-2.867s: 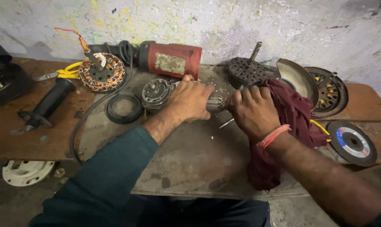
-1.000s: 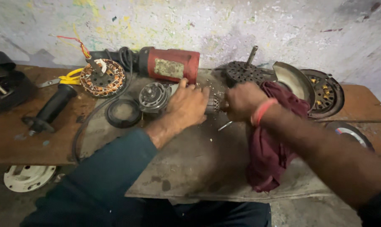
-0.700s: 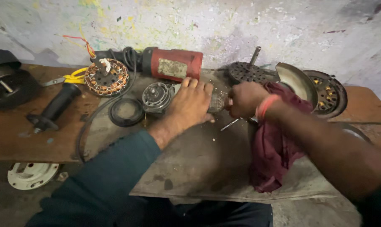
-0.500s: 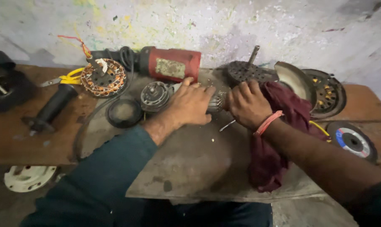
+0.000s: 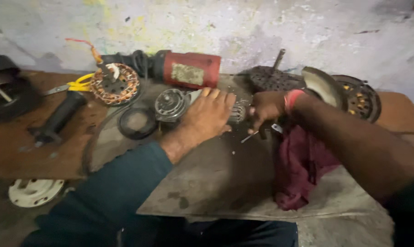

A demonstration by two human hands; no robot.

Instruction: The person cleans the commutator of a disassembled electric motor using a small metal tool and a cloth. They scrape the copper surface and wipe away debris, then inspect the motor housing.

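Presently my left hand (image 5: 210, 114) lies flat and spread over the near end of the ribbed metal motor core (image 5: 238, 112), pressing it onto the table (image 5: 216, 178). My right hand (image 5: 266, 107) is closed in a fist at the core's other end; what it pinches I cannot tell. The core lies between both hands, just right of the round gear housing (image 5: 170, 104), long axis running left to right. Both hands touch it.
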